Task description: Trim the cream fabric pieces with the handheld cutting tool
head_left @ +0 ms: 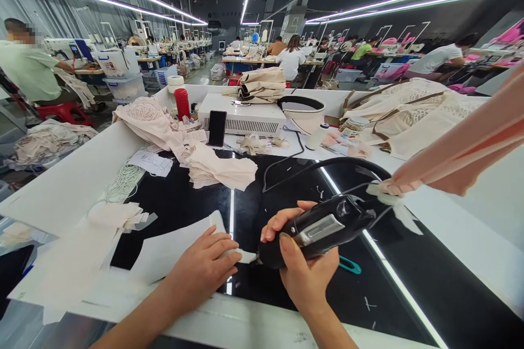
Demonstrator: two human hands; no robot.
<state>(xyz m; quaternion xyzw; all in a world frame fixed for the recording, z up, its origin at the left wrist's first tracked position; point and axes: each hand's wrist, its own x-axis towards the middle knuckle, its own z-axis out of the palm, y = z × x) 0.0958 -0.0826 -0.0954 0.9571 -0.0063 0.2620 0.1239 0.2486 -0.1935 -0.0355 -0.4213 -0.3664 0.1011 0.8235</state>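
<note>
My right hand [305, 270] is wrapped round a black corded power tool [319, 229], which lies tilted with its narrow metal tip pointing left. That tip meets the end of a small white fabric strip [246, 256] on the glossy black tabletop [254, 218]. Over the same strip lies my left hand [208, 256], palm down with fingers stretched out, pressing on it; its thumb is hidden. Under and behind the left hand is a white sheet [167, 248]. A teal thread snipper or similar small tool [350, 265] rests just right of my right hand.
Cream fabric pieces [219, 166] are stacked at the back, beside a phone [216, 128] and a white vented box [241, 114]. More fabric [102, 234] lies left. Peach cloth [462, 136] hangs at the right near the tool's cable. People sit at sewing tables beyond.
</note>
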